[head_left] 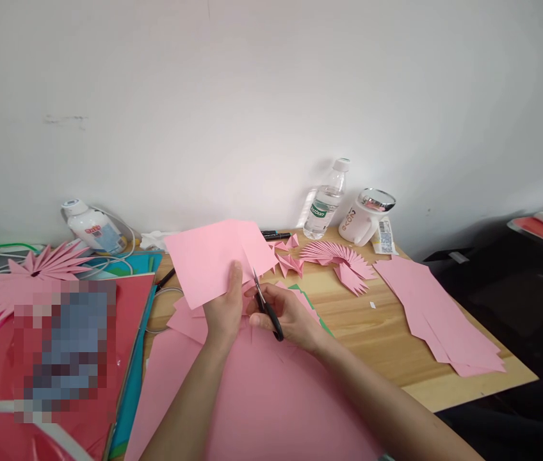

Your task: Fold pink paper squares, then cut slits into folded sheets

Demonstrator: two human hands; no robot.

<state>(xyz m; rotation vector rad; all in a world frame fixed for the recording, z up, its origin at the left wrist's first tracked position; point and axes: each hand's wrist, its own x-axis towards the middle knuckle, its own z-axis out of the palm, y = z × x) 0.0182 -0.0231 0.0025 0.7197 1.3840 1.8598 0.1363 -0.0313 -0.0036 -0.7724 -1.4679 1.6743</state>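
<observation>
Pink four-sided sheet of creased paper (202, 259) is raised above the wood-grain worktop (362, 333), to the left of and nearer the wearer than the landmark, the clear plastic water bottle (326, 203).

Left hand (225, 308): gripping the sheet at its lower edge, thumb flat on the upper face, fingers hidden beneath. Right hand (287, 314): closed around black-handled metal scissors (272, 320), in front and to the left of the water bottle. The blades meet the right portion of the sheet; depth of cut cannot be told.

Handling (judged by appearance): light, thin, moderately stiff, easily creased or torn. Hold near an edge, thumb above and fingers below, clear of the blades. Apply light pressure only.

Markings: the water bottle's green label shows "estbon" in white. Far left of the water bottle, the white capped plastic bottle (93, 229) carries red lettering, not legible. Just right of it, the white mug with mirrored lid (358, 219) bears sideways lettering, uncertain. Farther right, the small white packet (383, 237) has print too small to read.
</observation>
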